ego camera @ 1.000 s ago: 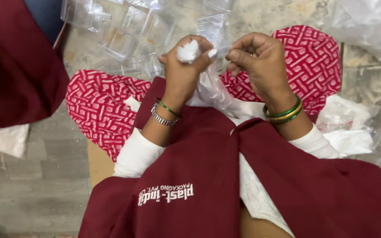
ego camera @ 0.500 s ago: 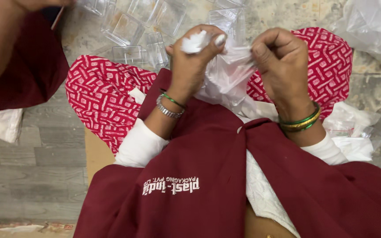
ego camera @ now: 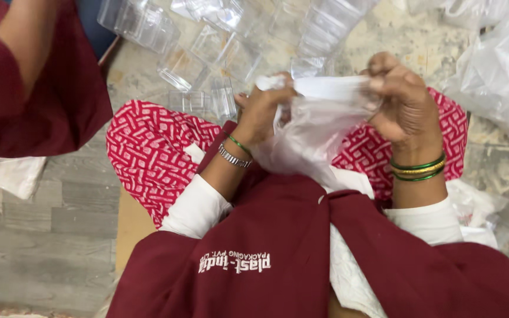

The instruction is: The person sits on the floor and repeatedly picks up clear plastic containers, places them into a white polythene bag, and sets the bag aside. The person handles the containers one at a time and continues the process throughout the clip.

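There was only one view, from a camera worn on the person's head. It looked steeply down, close over the lap, at the left hand and the right hand, with the stone floor around them. No second view shared this scene.

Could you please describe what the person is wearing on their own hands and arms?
Both hands are bare. The left hand has a silver bracelet and a thin green bangle at the wrist; the right hand wears green and gold bangles. White sleeves are pushed up on both arms, under a maroon apron.
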